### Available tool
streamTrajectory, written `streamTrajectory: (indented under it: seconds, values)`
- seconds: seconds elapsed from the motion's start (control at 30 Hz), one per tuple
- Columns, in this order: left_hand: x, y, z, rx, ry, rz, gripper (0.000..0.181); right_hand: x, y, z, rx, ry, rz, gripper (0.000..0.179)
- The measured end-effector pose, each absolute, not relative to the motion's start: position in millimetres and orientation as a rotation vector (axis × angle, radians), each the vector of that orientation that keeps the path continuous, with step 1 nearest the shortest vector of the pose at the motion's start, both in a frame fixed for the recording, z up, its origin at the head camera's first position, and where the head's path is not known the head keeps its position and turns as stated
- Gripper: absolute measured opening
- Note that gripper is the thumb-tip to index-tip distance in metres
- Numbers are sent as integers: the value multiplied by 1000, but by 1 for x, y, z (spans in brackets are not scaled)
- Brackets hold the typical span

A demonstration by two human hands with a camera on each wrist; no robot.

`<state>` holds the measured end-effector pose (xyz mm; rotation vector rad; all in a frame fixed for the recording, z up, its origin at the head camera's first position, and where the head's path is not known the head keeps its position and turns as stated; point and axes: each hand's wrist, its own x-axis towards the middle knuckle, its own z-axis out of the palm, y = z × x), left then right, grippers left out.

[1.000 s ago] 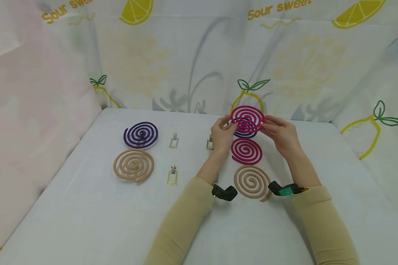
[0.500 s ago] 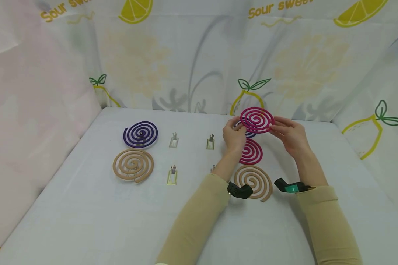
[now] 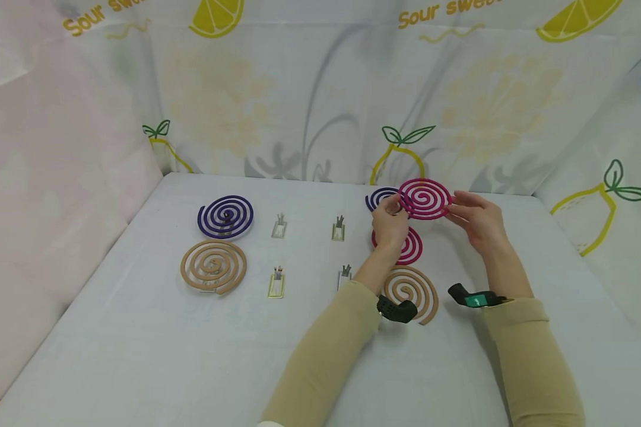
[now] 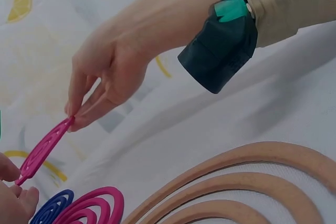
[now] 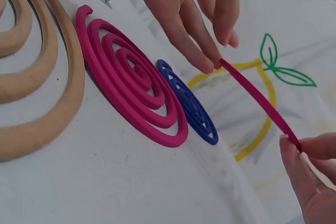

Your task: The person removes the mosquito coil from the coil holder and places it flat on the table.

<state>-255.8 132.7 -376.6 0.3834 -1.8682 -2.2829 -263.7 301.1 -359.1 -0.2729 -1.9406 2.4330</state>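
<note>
Above the table, both hands hold a magenta mosquito coil (image 3: 425, 199) by opposite edges. My left hand (image 3: 391, 230) has the left edge, and my right hand (image 3: 481, 224) pinches the right edge between thumb and fingers, as the left wrist view shows. In the right wrist view the held coil (image 5: 262, 103) appears edge-on. Behind the left hand lies a blue coil (image 3: 376, 196), partly hidden. A second magenta coil (image 3: 413, 246) and a tan coil (image 3: 424, 290) lie nearer on the table, partly covered by the left hand and forearm.
At the left, a dark blue coil (image 3: 226, 217) and a tan coil (image 3: 213, 267) sit over metal stands. Several small metal stands, such as a silvery stand (image 3: 339, 230) and a gold-edged stand (image 3: 276, 284), lie mid-table. A printed cloth (image 3: 299, 89) hangs behind.
Both hands have moved to the right and slightly down with the magenta coil. The blue coil's left side and the two right-hand metal stands have come into view.
</note>
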Motion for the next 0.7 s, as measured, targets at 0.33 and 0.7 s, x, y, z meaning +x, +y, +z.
streamTrajectory:
  seconds: [0.33,0.7]
  values:
    - [-261,146,-387,363,-1898,-2418,42,-265,316,-365,-364,-1829,2504,25]
    - [-268,156,-396,360,-1801,-2575,44,-265,330,-374,-468,-1728,2567,24]
